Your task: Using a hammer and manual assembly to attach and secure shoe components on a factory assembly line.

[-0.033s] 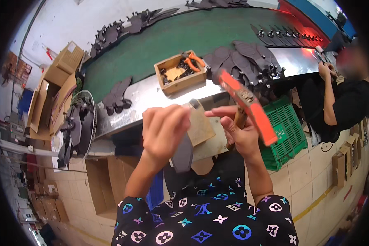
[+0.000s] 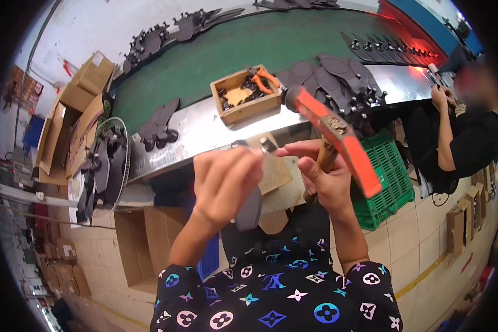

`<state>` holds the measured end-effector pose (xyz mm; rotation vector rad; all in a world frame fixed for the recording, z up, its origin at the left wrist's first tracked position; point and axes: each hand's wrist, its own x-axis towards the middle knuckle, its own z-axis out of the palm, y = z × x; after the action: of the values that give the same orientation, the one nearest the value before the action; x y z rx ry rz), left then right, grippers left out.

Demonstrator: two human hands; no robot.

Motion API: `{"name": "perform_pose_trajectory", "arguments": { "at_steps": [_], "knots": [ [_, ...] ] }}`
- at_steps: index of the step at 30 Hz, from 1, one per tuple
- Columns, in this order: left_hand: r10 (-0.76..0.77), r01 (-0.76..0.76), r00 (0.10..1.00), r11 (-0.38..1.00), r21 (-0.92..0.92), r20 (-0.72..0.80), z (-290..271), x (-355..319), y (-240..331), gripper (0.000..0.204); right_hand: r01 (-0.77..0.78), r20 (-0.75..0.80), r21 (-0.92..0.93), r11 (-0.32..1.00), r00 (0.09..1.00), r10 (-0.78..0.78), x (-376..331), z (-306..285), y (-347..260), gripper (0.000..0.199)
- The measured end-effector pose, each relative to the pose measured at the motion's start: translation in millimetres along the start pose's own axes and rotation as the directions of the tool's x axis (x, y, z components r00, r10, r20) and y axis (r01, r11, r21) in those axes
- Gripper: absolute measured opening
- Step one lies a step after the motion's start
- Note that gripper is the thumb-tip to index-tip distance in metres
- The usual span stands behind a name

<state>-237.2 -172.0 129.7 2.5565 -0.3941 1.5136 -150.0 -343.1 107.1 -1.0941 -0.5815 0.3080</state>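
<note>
I wore a black short-sleeved shirt [image 2: 276, 301] printed all over with flowers, stars and diamond shapes in blue, pink, white and teal. My forearms were bare, and neither hand had a glove or a ring.

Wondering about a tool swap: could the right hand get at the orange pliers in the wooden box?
Probably not: the right hand is full, gripping an orange hammer. Otherwise the orange pliers lie uncovered atop the wooden box.

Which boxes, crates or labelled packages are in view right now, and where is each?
Open cardboard cartons: far left, beside the belt, brown, flaps up.
Small wooden box: on the steel ledge, square, tan, holding orange pliers.
Green plastic crate: right, under the ledge, slatted.
Cardboard boxes: lower left floor, brown, stacked.
</note>
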Motion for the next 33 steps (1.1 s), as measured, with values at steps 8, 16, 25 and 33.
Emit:
{"name": "perform_pose_trajectory", "arguments": {
  "at_steps": [8, 16, 25, 33],
  "knots": [
    [0.105, -0.095, 0.989, 0.991, -0.096, 0.106, -17.5, -31.1, -13.5, 0.034, -0.085, 0.089, -0.090, 0.992, 0.992, 0.093, -5.5, 24.0, 4.2, 0.021],
    [-0.645, 0.725, 0.687, 0.640, -0.254, 0.335, 71.3, -140.6, -84.7, 0.038, -0.085, 0.208, -0.459, 0.884, 0.957, 0.200, 44.0, 12.6, 94.2, 0.023],
    [-0.707, 0.800, 0.594, 0.468, -0.375, 0.384, 57.4, -137.8, -64.7, 0.029, 0.248, 0.463, -0.544, 0.802, 0.885, 0.041, 56.8, 13.5, 133.1, 0.026],
    [-0.688, 0.800, 0.591, 0.432, -0.416, 0.422, 51.9, -135.6, -68.6, 0.030, 0.475, 0.546, -0.631, 0.613, 0.834, -0.085, 53.5, 11.7, 124.5, 0.029]
  ]
}}
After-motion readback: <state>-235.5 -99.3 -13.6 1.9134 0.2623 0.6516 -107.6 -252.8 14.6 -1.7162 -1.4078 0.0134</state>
